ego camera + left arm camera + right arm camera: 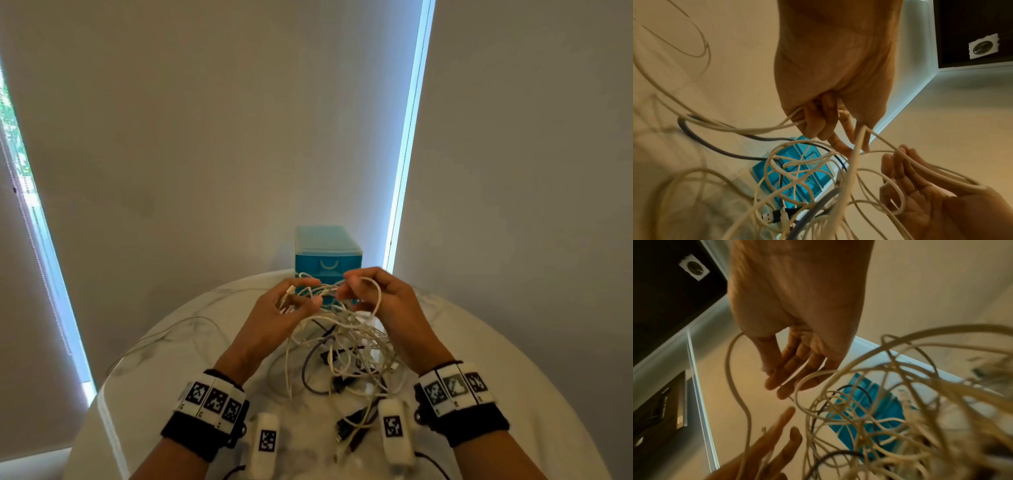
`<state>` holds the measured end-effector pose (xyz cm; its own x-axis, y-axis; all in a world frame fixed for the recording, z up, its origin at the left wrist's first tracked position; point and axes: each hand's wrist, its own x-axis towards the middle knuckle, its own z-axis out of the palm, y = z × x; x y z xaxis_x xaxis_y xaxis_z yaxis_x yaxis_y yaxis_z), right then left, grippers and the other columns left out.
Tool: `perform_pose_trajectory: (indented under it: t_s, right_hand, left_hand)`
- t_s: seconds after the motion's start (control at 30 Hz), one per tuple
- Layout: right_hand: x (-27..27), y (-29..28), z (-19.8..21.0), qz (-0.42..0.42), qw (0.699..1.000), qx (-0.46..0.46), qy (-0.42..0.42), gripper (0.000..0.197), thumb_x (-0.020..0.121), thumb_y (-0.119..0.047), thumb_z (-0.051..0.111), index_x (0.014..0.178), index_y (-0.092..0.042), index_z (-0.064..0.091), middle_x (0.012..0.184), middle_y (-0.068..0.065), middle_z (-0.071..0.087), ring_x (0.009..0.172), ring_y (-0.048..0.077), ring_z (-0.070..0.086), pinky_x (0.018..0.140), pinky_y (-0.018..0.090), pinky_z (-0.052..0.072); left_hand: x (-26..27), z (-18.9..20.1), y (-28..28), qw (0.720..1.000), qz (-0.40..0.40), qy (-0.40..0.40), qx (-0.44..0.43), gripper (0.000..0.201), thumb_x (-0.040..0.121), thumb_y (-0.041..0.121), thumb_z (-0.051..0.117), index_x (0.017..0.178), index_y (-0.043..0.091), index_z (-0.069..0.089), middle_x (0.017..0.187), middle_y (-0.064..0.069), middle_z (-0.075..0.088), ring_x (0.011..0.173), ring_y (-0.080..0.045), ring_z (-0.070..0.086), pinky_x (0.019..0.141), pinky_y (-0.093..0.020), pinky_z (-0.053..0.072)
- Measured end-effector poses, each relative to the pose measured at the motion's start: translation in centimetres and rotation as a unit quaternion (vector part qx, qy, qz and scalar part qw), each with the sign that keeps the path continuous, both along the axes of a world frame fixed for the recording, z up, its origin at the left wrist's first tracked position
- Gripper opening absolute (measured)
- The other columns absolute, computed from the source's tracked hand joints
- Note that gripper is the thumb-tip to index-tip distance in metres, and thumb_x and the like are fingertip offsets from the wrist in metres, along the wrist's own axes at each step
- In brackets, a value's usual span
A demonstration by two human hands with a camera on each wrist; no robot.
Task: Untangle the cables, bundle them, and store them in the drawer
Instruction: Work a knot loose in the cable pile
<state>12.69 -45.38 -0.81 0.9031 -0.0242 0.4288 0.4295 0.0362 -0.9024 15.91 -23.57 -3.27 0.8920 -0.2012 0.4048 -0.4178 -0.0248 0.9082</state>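
Filling the lower half of the head view, the round white table [144, 383] carries everything else, with pale window blinds [205, 120] taking up the upper part of the frame behind it. At the table's far edge, in the middle of the frame, stands a small blue drawer unit [328, 251]; its top drawer is closed. Just below it in the picture, a tangle of cables [346, 342], mostly white with a few dark ones, is partly lifted off the table and partly trailing on it between the forearms. One thin white cable [164, 337] runs off alone toward the left edge of the table. The left hand [274, 313], left of centre, curls its fingers round several white strands, a white plug end showing at its fingertips. The right hand [380, 294], right of centre, pinches a white loop between thumb and fingers. Both hands are raised above the table, close together in front of the drawer unit.
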Motion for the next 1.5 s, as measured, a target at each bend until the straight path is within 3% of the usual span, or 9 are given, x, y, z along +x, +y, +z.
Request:
perform_pose_trajectory:
  t_s: [0.1,0.2,0.33,0.6,0.83,1.0,1.13,1.3,1.5]
  right_hand:
    - [-0.3,-0.1,-1.8,0.090,0.995,0.038,0.026,0.021,0.098,-0.019,0.072,0.109,-0.001,0.073,0.107,0.028,0.075,0.102,0.039,0.073,0.100,0.059,0.058]
    - [-0.9,0.0,-1.8,0.174,0.981,0.080,0.024,0.022,0.094,-0.009,0.064,0.109,0.006,0.069,0.100,0.027,0.072,0.098,0.030,0.075,0.088,0.037,0.062]
    - [-0.5,-0.3,-2.3,0.105,0.992,0.046,0.050,0.029,0.102,-0.001,0.058,0.129,-0.002,0.069,0.113,0.022,0.077,0.108,0.035,0.074,0.095,0.039,0.059]
    - [-0.7,0.0,-1.4,-0.012,0.991,0.024,0.131,0.073,0.106,-0.065,0.044,0.095,-0.004,0.082,0.089,0.019,0.079,0.080,0.027,0.074,0.075,0.031,0.057]
    - [-2.0,0.7,-1.8,-0.066,0.994,-0.072,0.049,0.030,0.104,-0.043,0.065,0.106,-0.018,0.082,0.097,0.001,0.083,0.093,0.016,0.079,0.083,0.030,0.062]
    - [-1.1,0.3,-0.7,-0.049,0.982,0.178,0.048,0.024,0.114,-0.034,0.050,0.120,-0.014,0.061,0.115,0.006,0.082,0.111,0.019,0.078,0.095,0.038,0.059]
    - [-1.3,1.3,0.1,0.028,0.978,0.199,0.051,0.024,0.115,-0.029,0.047,0.128,-0.016,0.062,0.079,0.002,0.060,0.057,0.014,0.056,0.062,0.030,0.055]
    - [-0.9,6.2,-2.8,0.028,0.995,0.014,0.094,0.025,0.113,-0.012,0.047,0.130,-0.017,0.066,0.081,0.000,0.060,0.058,0.008,0.050,0.054,0.024,0.046]
    - [-0.6,6.8,-4.0,-0.010,0.992,0.098,0.082,0.018,0.110,-0.002,0.053,0.127,-0.004,0.049,0.098,0.012,0.081,0.073,0.021,0.076,0.063,0.026,0.060]
  left_hand:
    - [-0.5,0.0,-0.4,0.997,-0.025,-0.017,0.069,0.032,0.094,0.032,0.080,0.126,0.035,0.075,0.106,0.015,0.081,0.103,-0.001,0.074,0.081,-0.005,0.051]
    - [-0.6,-0.2,-0.6,0.997,-0.022,-0.030,0.067,0.027,0.088,0.037,0.083,0.113,0.026,0.081,0.107,0.011,0.081,0.104,-0.002,0.074,0.085,-0.010,0.052]
    - [0.0,-0.5,-0.3,0.996,0.058,-0.051,0.040,0.009,0.095,0.031,0.080,0.100,0.023,0.082,0.102,0.010,0.081,0.104,-0.004,0.074,0.091,-0.019,0.056]
    - [-1.3,0.6,-0.6,0.997,-0.004,-0.075,-0.011,0.024,0.095,0.015,0.079,0.118,0.020,0.082,0.120,0.013,0.079,0.116,-0.003,0.072,0.091,-0.022,0.060]
    - [-1.6,0.2,-1.0,0.990,-0.076,-0.110,0.049,0.030,0.094,0.012,0.080,0.123,0.017,0.080,0.114,0.005,0.081,0.111,-0.010,0.075,0.090,-0.019,0.057]
    - [-0.5,0.2,-0.7,0.996,0.002,0.045,-0.072,0.042,0.098,0.025,0.070,0.140,0.018,0.064,0.076,0.010,0.067,0.057,-0.005,0.056,0.052,-0.016,0.039]
    - [0.3,0.3,0.0,0.968,-0.016,0.193,-0.157,0.052,0.102,0.060,0.053,0.112,0.010,0.065,0.064,0.004,0.033,0.048,-0.009,0.019,0.045,-0.024,0.017]
    - [1.0,-0.3,-0.7,0.973,-0.029,0.169,-0.156,0.036,0.113,0.045,0.042,0.094,0.020,0.059,0.067,0.006,0.037,0.050,-0.008,0.026,0.046,-0.022,0.023]
    - [-0.8,0.6,-1.8,0.980,-0.037,0.153,-0.123,0.052,0.110,0.060,0.036,0.101,0.017,0.064,0.061,0.010,0.055,0.048,-0.006,0.049,0.046,-0.018,0.043]
